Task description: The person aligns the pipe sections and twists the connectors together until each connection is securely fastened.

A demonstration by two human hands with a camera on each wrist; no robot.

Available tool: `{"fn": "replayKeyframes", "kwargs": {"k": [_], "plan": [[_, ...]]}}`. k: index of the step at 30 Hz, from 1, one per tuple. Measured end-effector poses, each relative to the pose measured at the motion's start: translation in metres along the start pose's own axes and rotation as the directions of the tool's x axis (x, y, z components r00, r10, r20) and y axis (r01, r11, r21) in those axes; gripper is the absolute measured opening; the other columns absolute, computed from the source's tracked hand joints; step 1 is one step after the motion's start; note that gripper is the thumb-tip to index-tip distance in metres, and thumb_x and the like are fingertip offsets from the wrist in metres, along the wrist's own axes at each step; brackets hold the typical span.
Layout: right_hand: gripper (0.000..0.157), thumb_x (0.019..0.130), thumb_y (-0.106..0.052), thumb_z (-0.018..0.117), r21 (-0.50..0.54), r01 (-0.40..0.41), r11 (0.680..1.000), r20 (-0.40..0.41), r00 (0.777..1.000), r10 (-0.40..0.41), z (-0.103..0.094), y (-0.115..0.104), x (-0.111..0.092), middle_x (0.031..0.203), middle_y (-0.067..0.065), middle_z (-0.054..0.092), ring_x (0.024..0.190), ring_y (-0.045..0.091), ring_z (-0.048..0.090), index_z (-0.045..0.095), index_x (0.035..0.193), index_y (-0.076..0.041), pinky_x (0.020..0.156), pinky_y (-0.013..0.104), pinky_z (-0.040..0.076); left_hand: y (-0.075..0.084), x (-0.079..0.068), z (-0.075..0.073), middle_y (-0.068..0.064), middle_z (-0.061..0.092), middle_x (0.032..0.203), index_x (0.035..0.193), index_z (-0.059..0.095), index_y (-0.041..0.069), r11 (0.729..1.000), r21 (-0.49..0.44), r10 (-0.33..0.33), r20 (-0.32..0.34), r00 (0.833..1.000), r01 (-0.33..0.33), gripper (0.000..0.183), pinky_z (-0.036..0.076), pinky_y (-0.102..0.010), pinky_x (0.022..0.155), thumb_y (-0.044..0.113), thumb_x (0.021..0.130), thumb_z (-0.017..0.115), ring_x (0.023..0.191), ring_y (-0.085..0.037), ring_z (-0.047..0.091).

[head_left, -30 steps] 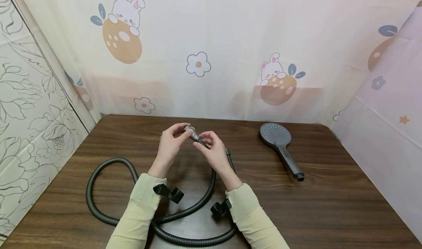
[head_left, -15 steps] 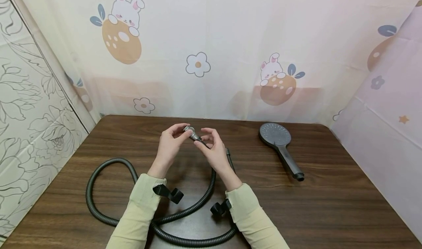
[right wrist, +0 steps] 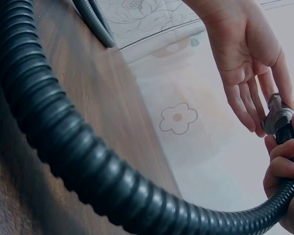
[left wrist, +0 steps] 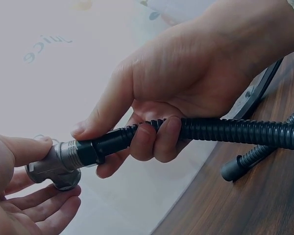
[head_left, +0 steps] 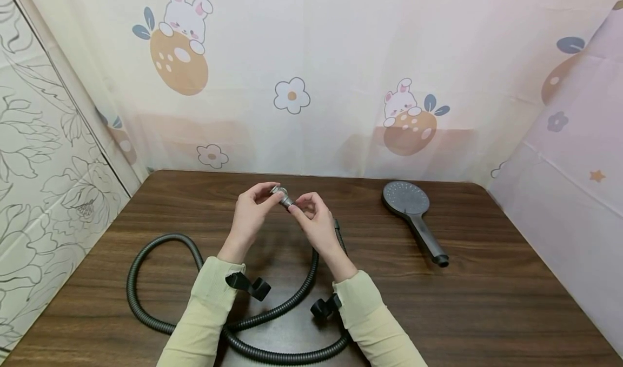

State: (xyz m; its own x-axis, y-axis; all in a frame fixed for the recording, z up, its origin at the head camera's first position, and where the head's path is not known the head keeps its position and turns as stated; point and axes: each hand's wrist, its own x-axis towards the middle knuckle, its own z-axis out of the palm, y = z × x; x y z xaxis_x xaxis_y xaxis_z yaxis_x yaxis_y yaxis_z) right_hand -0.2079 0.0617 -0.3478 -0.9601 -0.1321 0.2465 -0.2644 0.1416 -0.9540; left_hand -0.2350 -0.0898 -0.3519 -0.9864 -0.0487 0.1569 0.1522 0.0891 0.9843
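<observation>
A metal tee fitting [left wrist: 51, 164] is pinched between the thumb and fingers of my left hand [head_left: 248, 215]. My right hand [head_left: 318, 226] holds the end of a black ribbed shower hose [left wrist: 245, 132], its thumb on the black connector nut [left wrist: 90, 152]. That nut meets the threaded side of the tee; how far it sits on the thread I cannot tell. In the left wrist view the hose's other end [left wrist: 232, 171] lies behind, above the wooden table. The right wrist view shows the tee partly covered by fingers.
A grey handheld shower head [head_left: 406, 198] lies on the brown wooden table [head_left: 486, 291], right of my hands. The hose loops across the table's left and front, under my forearms. A printed curtain [head_left: 336, 48] hangs behind the far edge.
My right hand's fingers opened off the connector half a second ago, and now they have closed on it again, with the thumb nearer the tee. My left hand stays in place.
</observation>
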Motion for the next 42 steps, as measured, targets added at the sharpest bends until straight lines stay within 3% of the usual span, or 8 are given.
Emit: {"fn": "replayKeyframes", "kwargs": {"k": [7, 13, 17, 24, 28, 31, 35, 42], "plan": [[0.019, 0.091, -0.012, 0.054, 0.025, -0.003, 1.000, 0.014, 1.000, 0.003, 0.0001, 0.0005, 0.0000, 0.092, 0.029, 0.062, 0.055, 0.015, 0.047, 0.051, 0.101, 0.003, 0.050, 0.019, 0.037, 0.0013, -0.0007, 0.0006, -0.011, 0.062, 0.106, 0.110, 0.064, 0.008, 1.000, -0.004, -0.008, -0.001, 1.000, 0.008, 0.031, 0.045, -0.026, 0.077, 0.023, 0.083, 0.067, 0.091, -0.013, 0.057], [0.029, 0.084, -0.013, 0.065, -0.040, -0.012, 0.999, 0.019, 1.000, 0.013, 0.0016, 0.0007, -0.0005, 0.094, 0.019, 0.064, 0.075, 0.011, 0.059, 0.050, 0.106, 0.001, 0.062, 0.022, 0.044, 0.0014, -0.0019, -0.0022, -0.012, 0.061, 0.108, 0.111, 0.063, 0.007, 1.000, -0.009, -0.004, 0.015, 1.000, 0.004, 0.031, 0.046, -0.024, 0.077, 0.022, 0.084, 0.066, 0.092, -0.015, 0.056], [0.034, 0.081, -0.009, 0.068, -0.053, 0.001, 0.999, 0.015, 1.000, 0.000, 0.0024, 0.0028, -0.0002, 0.095, 0.016, 0.065, 0.084, 0.017, 0.062, 0.048, 0.107, -0.001, 0.067, 0.024, 0.047, 0.0018, -0.0029, -0.0024, -0.012, 0.061, 0.108, 0.112, 0.062, 0.007, 1.000, -0.016, 0.000, 0.020, 1.000, 0.000, 0.032, 0.046, -0.032, 0.082, 0.022, 0.084, 0.065, 0.093, -0.016, 0.056], [0.030, 0.083, -0.012, 0.066, -0.032, 0.031, 0.999, 0.013, 0.999, -0.031, 0.0017, 0.0047, 0.0007, 0.089, 0.017, 0.066, 0.074, 0.013, 0.059, 0.051, 0.105, 0.000, 0.061, 0.023, 0.044, 0.0016, -0.0013, -0.0027, -0.010, 0.062, 0.106, 0.109, 0.063, 0.008, 1.000, -0.028, 0.003, 0.018, 1.000, -0.002, 0.030, 0.047, -0.036, 0.084, 0.022, 0.083, 0.067, 0.093, -0.016, 0.058], [0.027, 0.083, -0.013, 0.066, -0.019, 0.023, 1.000, 0.011, 1.000, -0.023, 0.0011, 0.0034, 0.0005, 0.096, 0.015, 0.063, 0.081, 0.016, 0.060, 0.053, 0.105, -0.001, 0.062, 0.022, 0.044, 0.0011, -0.0004, -0.0034, -0.009, 0.062, 0.106, 0.109, 0.063, 0.008, 1.000, -0.024, -0.001, 0.017, 1.000, 0.001, 0.030, 0.048, -0.034, 0.083, 0.023, 0.083, 0.067, 0.093, -0.016, 0.057], [0.026, 0.084, -0.013, 0.065, -0.009, 0.019, 1.000, 0.012, 1.000, -0.019, 0.0007, 0.0027, 0.0006, 0.101, 0.014, 0.059, 0.084, 0.018, 0.060, 0.055, 0.104, -0.001, 0.062, 0.021, 0.045, 0.0011, -0.0005, -0.0037, -0.009, 0.062, 0.105, 0.109, 0.063, 0.008, 1.000, -0.019, -0.003, 0.017, 1.000, 0.003, 0.030, 0.048, -0.026, 0.078, 0.023, 0.083, 0.067, 0.092, -0.015, 0.057], [0.025, 0.084, -0.014, 0.065, -0.021, 0.015, 1.000, 0.006, 1.000, -0.015, 0.0004, 0.0015, 0.0004, 0.100, 0.014, 0.058, 0.077, 0.013, 0.061, 0.056, 0.104, -0.001, 0.059, 0.021, 0.044, 0.0011, -0.0008, -0.0038, -0.009, 0.062, 0.105, 0.109, 0.064, 0.008, 1.000, -0.025, -0.001, 0.019, 1.000, 0.002, 0.030, 0.047, -0.023, 0.075, 0.023, 0.083, 0.067, 0.091, -0.015, 0.057], [0.024, 0.086, -0.014, 0.063, -0.046, 0.015, 0.999, 0.004, 1.000, -0.015, 0.0000, -0.0002, -0.0002, 0.099, 0.015, 0.061, 0.073, 0.012, 0.060, 0.057, 0.104, 0.000, 0.056, 0.021, 0.043, 0.0015, -0.0004, -0.0037, -0.009, 0.062, 0.104, 0.108, 0.064, 0.008, 1.000, -0.031, -0.001, 0.016, 1.000, 0.001, 0.030, 0.047, -0.033, 0.082, 0.024, 0.083, 0.067, 0.090, -0.015, 0.057]]}}
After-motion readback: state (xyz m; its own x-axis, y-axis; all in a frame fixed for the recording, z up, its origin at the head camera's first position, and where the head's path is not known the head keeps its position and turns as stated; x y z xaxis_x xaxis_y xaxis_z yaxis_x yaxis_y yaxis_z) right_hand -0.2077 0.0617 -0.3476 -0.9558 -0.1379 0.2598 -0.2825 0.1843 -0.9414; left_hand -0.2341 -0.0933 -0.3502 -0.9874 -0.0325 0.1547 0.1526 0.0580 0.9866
